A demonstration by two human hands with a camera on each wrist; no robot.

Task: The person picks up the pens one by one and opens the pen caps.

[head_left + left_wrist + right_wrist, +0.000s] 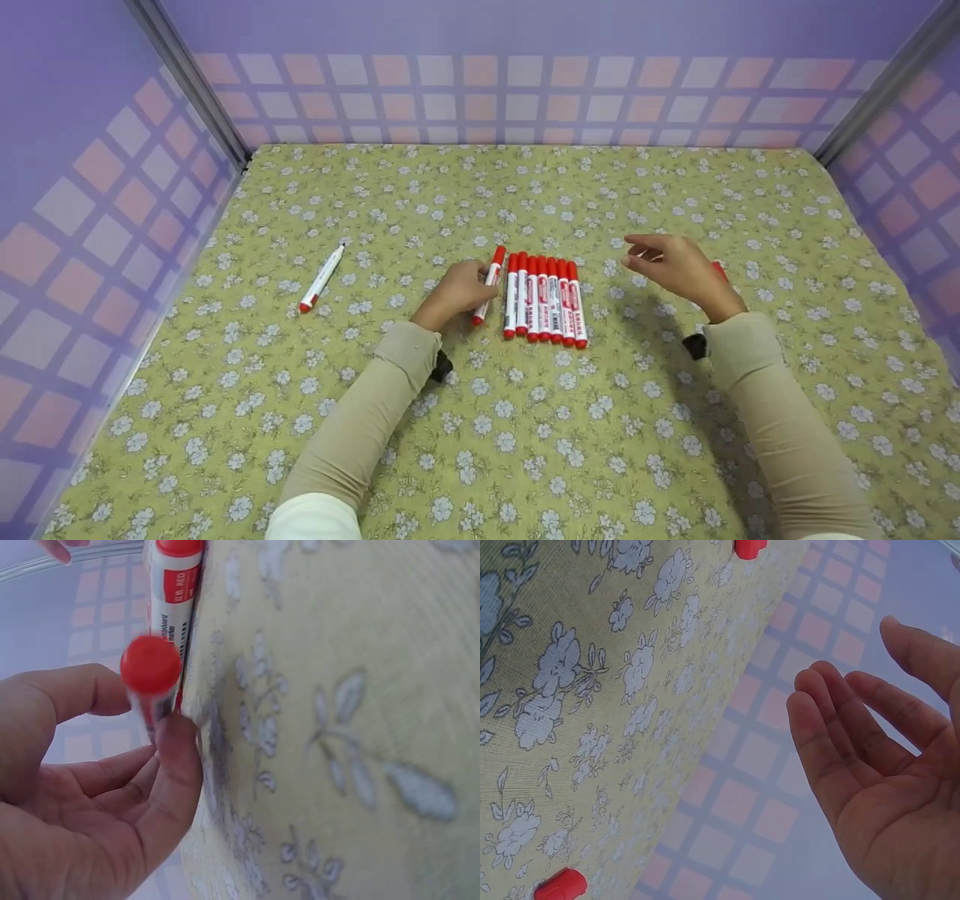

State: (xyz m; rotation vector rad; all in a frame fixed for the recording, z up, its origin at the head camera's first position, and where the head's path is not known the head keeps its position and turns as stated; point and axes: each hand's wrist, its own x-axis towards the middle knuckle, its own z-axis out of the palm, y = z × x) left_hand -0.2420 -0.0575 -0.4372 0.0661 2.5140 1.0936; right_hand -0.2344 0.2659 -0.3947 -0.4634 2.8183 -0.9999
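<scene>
My left hand [463,286] pinches a red-capped white marker [496,264], held left of the row; its red end [150,664] points at the camera in the left wrist view. Right beside it lies a row of several red-capped whiteboard markers [543,296], side by side with caps pointing away from me. My right hand [679,270] hovers to the right of the row with nothing in it, its fingers relaxed and slightly bent. In the right wrist view its palm [900,802] and apart thumb show.
An uncapped white marker [322,277] with its dark tip pointing away lies at the left. A red piece [720,270] shows partly behind my right hand; a red cap-like piece [561,885] appears in the right wrist view. Purple checked walls [480,97] surround the flowered cloth [480,465].
</scene>
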